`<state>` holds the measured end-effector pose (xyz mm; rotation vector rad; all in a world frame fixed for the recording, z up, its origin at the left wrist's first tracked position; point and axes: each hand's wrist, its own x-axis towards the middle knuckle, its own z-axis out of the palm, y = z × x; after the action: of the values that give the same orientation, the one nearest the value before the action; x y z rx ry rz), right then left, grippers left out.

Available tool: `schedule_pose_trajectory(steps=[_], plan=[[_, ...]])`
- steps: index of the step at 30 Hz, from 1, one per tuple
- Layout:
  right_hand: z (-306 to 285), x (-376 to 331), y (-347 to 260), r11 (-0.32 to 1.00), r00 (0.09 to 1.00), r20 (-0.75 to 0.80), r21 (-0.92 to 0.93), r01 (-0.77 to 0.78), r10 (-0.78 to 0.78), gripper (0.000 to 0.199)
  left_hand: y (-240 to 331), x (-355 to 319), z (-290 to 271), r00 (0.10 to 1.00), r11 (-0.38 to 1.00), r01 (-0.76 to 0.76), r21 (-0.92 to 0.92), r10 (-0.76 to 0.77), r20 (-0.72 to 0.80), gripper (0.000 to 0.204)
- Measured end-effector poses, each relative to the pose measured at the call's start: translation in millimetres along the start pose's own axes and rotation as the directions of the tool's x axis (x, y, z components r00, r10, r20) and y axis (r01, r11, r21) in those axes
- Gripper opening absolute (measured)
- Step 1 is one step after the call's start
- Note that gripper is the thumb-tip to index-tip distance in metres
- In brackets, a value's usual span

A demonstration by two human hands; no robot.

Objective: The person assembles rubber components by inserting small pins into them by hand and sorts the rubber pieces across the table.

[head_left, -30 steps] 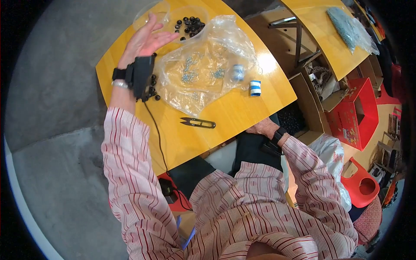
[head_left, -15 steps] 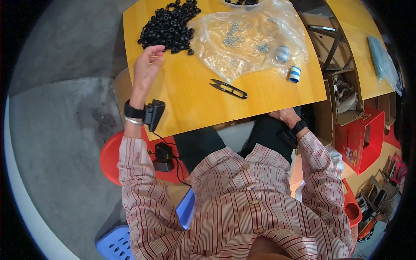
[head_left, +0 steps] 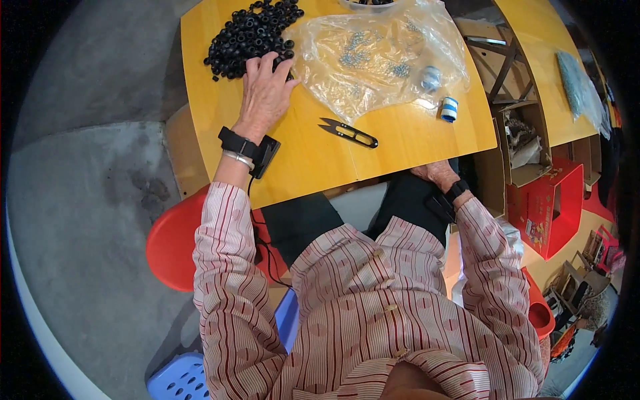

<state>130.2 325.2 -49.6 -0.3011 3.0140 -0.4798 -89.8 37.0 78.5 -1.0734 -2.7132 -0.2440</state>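
My left hand (head_left: 265, 93) is at the near right edge of a heap of small black ring-shaped pieces (head_left: 243, 40). Its fingers are spread and bent, fingertips over the pieces, and I see nothing gripped. My right hand (head_left: 437, 175) rests on my thigh at the table's near edge, its fingers mostly hidden. Right of the heap lies a clear plastic bag (head_left: 320, 73) spread flat, with small silvery bits (head_left: 357, 57) on it. Black thread snips (head_left: 349, 133) lie in front of the bag. A blue-and-white striped roll (head_left: 449, 109) stands near the bag's right corner.
The yellow table (head_left: 300, 167) has a bowl (head_left: 367, 5) of black pieces at its far edge. Cardboard boxes (head_left: 530, 150) and a red box (head_left: 547, 208) stand to the right. A second yellow table (head_left: 543, 60) bears a bag of greenish pieces (head_left: 572, 87). A red stool (head_left: 175, 247) is at my left.
My left hand has moved right along the heap's near edge, turned back-up and spread its fingers. My right hand stays at the table's edge. The view has shifted slightly.
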Motion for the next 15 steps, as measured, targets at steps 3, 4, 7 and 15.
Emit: schedule_pose_trajectory(steps=[3,4,7,15], plan=[[2,0,2,1.0,1.0,-0.017,0.003,0.01,-0.01,0.041,1,-11,-4,0.996,0.993,-0.081,-0.086,0.078,-0.032,0.035],[4,0,4,0.997,0.997,-0.045,-0.05,0.055,-0.057,0.04,2,-16,-7,0.996,0.986,-0.092,-0.138,0.091,-0.014,0.035],[10,-1,6,0.999,0.994,-0.094,-0.016,0.049,-0.051,0.04,8,-29,-17,0.997,0.974,-0.059,-0.219,0.067,0.032,0.038],[31,-4,20,0.988,0.993,-0.07,-0.124,0.09,-0.1,0.039,6,-51,-15,1.0,0.961,0.026,-0.274,-0.03,-0.01,0.053]])
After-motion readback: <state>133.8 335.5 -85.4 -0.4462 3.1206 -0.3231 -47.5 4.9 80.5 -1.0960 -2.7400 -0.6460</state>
